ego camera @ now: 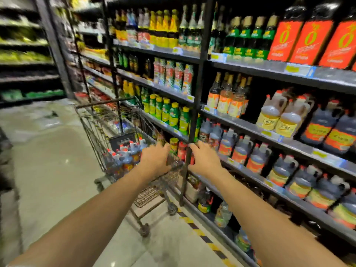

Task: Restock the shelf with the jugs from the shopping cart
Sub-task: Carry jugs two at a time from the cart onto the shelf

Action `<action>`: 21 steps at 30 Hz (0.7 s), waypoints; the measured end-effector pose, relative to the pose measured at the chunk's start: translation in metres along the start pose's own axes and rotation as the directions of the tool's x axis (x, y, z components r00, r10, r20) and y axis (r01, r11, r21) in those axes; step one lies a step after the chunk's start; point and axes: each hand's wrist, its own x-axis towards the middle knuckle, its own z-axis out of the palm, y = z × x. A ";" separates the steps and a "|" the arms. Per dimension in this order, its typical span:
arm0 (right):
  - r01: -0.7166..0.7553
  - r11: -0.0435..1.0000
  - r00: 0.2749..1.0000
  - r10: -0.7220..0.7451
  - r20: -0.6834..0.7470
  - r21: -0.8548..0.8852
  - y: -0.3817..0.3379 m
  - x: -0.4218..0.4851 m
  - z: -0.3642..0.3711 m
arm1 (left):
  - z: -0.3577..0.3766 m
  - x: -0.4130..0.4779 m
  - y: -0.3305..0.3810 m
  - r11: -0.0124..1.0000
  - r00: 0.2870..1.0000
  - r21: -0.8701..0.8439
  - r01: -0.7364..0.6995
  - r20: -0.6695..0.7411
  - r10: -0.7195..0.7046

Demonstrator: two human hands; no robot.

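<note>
Arms outstretched; left grip (155,158) apparently curled, right grip (205,160) relaxed

I stand in a shop aisle on a pale glossy floor (57,170) that catches glints of light. Yellow-and-black tape (204,237) edges it; blurred shelving (25,54) lines the far left.

Red caps top the dark cart jugs (125,153) in the grey wire shopping cart (92,124). The dark shelf jugs (242,151) wear orange-and-yellow labels on the black shelf (250,130). Up high there are red-orange tall bottles (308,41), and green-and-yellow small bottles (173,116) at mid-row. Yellow-black striped tape (200,232) edges the pale floor (57,170).
</note>
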 end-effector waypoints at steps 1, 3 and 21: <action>0.027 1.000 0.999 -0.027 0.017 0.013 -0.019 0.009 0.005 | 0.004 -0.005 -0.020 0.999 0.999 0.002 0.035 0.013 -0.035; 0.078 0.997 0.996 -0.079 0.038 0.025 -0.051 0.028 0.016 | 0.012 -0.012 -0.056 0.993 0.993 0.000 0.114 0.034 -0.114; 0.113 0.979 0.942 -0.160 0.296 0.168 -0.130 0.257 0.132 | 0.096 0.120 -0.228 0.944 0.926 0.004 0.330 0.193 -0.325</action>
